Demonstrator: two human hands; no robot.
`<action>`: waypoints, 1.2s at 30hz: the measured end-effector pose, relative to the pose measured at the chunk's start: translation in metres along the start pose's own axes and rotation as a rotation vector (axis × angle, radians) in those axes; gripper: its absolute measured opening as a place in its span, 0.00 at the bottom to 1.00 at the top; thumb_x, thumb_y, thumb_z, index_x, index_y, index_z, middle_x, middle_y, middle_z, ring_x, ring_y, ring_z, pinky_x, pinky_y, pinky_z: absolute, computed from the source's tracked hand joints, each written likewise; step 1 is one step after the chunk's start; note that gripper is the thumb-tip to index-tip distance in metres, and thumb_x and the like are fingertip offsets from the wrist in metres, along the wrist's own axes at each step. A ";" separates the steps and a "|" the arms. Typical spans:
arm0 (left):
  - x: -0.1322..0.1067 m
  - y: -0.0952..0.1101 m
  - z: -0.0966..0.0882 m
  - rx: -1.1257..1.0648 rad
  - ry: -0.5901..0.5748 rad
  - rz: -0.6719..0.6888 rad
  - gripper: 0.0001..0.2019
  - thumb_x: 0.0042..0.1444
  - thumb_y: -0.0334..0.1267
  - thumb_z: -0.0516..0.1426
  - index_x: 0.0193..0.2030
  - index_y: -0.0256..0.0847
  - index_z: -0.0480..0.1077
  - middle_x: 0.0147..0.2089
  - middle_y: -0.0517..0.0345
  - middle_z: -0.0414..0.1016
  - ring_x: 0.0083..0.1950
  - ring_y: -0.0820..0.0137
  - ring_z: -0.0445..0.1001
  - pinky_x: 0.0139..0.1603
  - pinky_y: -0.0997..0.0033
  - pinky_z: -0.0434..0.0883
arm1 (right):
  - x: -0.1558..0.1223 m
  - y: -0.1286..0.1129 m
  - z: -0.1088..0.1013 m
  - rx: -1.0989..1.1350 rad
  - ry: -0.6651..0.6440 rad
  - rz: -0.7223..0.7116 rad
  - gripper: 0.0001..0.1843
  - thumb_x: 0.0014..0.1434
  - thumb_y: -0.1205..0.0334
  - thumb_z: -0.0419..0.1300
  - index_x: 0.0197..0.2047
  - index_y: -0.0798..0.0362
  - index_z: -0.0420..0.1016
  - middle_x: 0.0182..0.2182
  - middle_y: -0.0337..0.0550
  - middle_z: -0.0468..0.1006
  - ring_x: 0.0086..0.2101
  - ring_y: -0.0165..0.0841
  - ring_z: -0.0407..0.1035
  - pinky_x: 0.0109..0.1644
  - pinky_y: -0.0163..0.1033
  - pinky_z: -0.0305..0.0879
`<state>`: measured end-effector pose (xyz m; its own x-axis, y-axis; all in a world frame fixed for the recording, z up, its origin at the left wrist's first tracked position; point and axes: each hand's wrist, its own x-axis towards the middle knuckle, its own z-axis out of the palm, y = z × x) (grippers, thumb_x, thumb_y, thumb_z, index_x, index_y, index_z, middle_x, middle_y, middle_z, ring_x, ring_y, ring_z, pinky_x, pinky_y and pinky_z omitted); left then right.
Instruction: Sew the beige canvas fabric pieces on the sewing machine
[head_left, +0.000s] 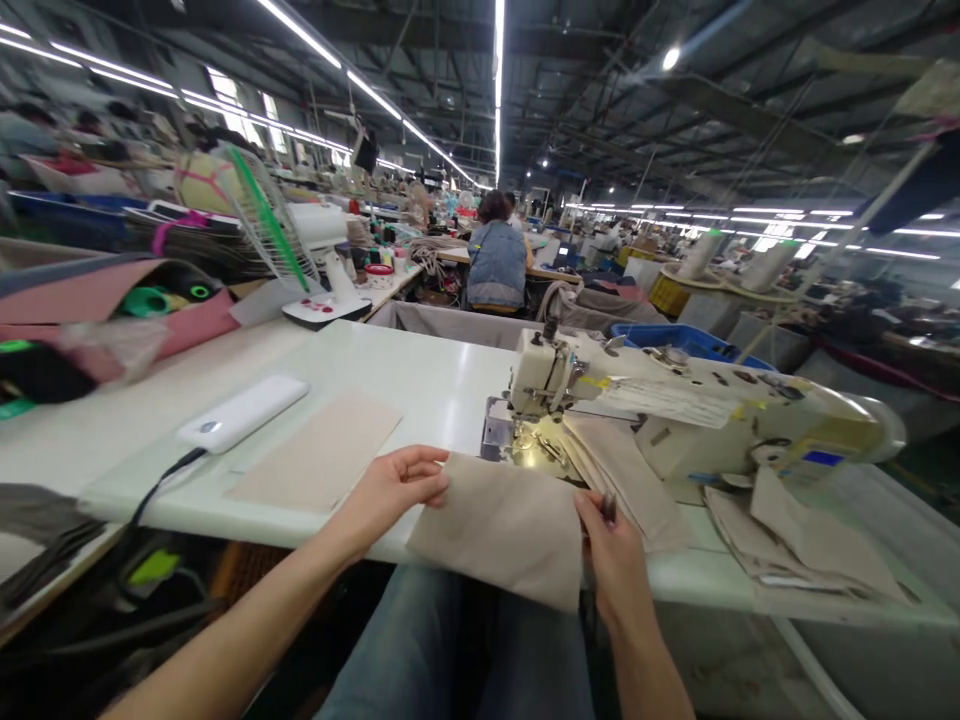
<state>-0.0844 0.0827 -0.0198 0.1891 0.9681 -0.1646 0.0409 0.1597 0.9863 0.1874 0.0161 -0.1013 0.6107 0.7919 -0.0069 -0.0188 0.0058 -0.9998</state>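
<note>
A beige fabric panel (502,525) is stretched between my two hands at the table's front edge, its lower part hanging over my lap. My left hand (401,490) pinches its upper left corner. At the upper right corner, my right hand (611,535) grips the panel, and a small dark metal tool (609,506), of a kind I cannot make out, shows among those fingers. Just beyond the panel stands a sewing machine (637,385), its needle area lit. Another beige panel (319,450) lies flat on the left, and folded beige pieces (626,470) rest under the machine's arm.
A white power bank (244,412) with a black cable lies at the left. Behind it stands a fan (322,260) with a green blade edge. More beige pieces (802,540) are stacked at the right. A blue crate (690,343) and a seated person (496,255) are farther back.
</note>
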 end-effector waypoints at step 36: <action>0.012 0.016 0.064 0.531 -0.355 0.364 0.10 0.57 0.44 0.57 0.33 0.42 0.76 0.31 0.60 0.78 0.34 0.68 0.74 0.37 0.69 0.69 | -0.033 -0.029 0.023 -0.180 -0.248 -0.407 0.13 0.67 0.54 0.58 0.48 0.52 0.78 0.39 0.44 0.84 0.37 0.35 0.77 0.41 0.36 0.69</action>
<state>-0.0190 0.0845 -0.0066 0.5837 0.8069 0.0906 0.3678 -0.3622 0.8564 0.1494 0.0044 -0.0720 0.3333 0.8686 0.3665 0.3319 0.2558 -0.9080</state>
